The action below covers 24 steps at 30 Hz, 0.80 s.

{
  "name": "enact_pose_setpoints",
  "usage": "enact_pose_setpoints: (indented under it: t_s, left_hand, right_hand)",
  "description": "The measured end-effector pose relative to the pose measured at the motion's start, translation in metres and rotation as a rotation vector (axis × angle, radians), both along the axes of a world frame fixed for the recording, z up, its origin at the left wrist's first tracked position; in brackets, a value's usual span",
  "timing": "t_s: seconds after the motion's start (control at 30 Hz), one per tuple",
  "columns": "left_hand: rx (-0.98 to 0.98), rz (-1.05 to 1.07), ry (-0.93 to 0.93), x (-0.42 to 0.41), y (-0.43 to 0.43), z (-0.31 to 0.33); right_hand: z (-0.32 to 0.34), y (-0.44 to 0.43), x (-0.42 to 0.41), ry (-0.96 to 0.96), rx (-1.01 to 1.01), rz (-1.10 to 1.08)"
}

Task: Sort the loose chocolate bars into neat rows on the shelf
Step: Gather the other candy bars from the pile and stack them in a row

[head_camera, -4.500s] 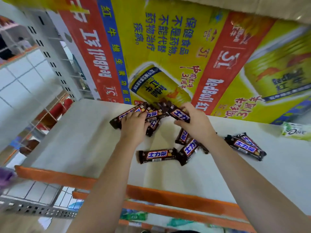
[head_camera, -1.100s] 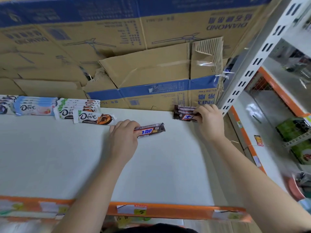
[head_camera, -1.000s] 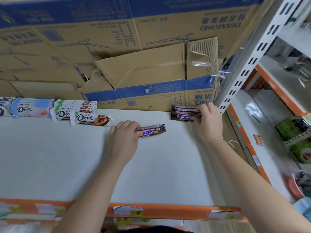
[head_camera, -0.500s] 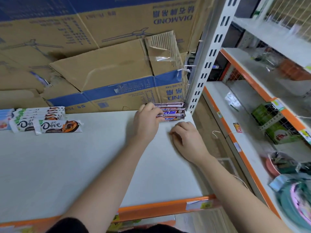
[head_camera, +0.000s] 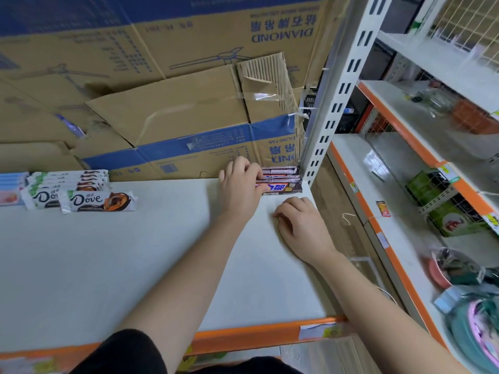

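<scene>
Several brown chocolate bars (head_camera: 280, 182) with blue-and-white labels lie side by side in the shelf's back right corner, against the cardboard box and the white upright. My left hand (head_camera: 240, 190) has its fingers curled over their left ends, the front bar's end under the fingertips. My right hand (head_camera: 302, 228) rests on the white shelf (head_camera: 135, 265) just in front of that row, fingers loosely curled and holding nothing.
White Dove bars (head_camera: 97, 202) lie in rows at the back left. Cardboard boxes (head_camera: 175, 117) wall off the back. A perforated white upright (head_camera: 337, 103) bounds the shelf on the right, an orange lip (head_camera: 243, 338) the front. Neighbouring shelves with goods stand to the right.
My left hand has carried a brown bar rightward to the corner row. My right hand has let go of that row and drawn back onto the shelf.
</scene>
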<state>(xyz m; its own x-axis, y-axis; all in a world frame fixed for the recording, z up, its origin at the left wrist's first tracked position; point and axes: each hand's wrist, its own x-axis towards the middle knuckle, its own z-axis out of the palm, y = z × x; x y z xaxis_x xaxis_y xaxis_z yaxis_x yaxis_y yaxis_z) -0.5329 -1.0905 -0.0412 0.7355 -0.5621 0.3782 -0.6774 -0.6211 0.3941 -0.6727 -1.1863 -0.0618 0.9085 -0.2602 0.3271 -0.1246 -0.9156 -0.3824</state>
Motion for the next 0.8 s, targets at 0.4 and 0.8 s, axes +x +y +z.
enact_pose_setpoints:
  t_s: [0.4, 0.8]
  left_hand:
    - [0.027, 0.172, -0.142, 0.053, 0.155, 0.012]
    - [0.085, 0.284, -0.105, 0.130, 0.345, -0.007]
  right_hand:
    - [0.024, 0.093, 0.091, -0.058, 0.130, 0.244]
    - [0.017, 0.231, 0.195, 0.024, 0.305, 0.048]
